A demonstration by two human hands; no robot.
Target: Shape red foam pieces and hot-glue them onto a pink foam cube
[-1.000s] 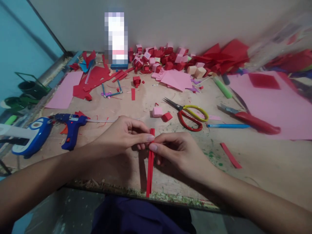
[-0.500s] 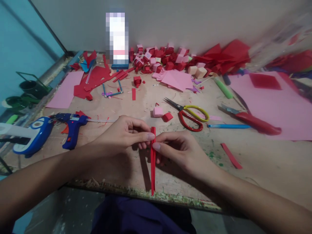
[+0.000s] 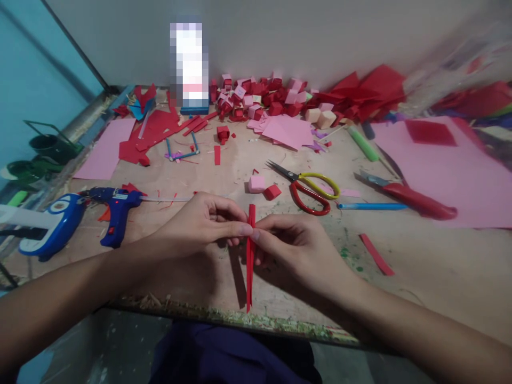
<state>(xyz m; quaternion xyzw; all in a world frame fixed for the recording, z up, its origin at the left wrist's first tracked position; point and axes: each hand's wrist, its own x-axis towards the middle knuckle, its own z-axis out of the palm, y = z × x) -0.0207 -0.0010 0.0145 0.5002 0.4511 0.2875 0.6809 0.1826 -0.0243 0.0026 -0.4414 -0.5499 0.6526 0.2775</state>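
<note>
Between my two hands is a narrow folded red paper strip (image 3: 250, 272), held lengthwise toward me above the table's front edge. My left hand (image 3: 214, 221) pinches its left side near the top, thumb uppermost. From the right, my right hand (image 3: 294, 240) pinches the strip at about the same height, and the two thumb tips nearly meet on it. The fingers behind the strip are partly hidden. Just beyond the hands lie a pink paper cube (image 3: 256, 184) and a red paper cube (image 3: 273, 192). Scissors (image 3: 306, 184) with one yellow and one red handle rest nearby.
A blue glue gun (image 3: 118, 210) lies left, beside a blue-and-white device (image 3: 54, 226). On the right are a red-handled cutter (image 3: 416, 197), a blue stick (image 3: 372, 206) and a loose red strip (image 3: 376, 255). Paper cubes (image 3: 256, 98) are heaped at the back, near pink sheets (image 3: 286, 130).
My right thumb has moved up the strip toward my left thumb, which sits slightly lower on it. The strip's lower end has risen slightly. The whole view has shifted a little.
</note>
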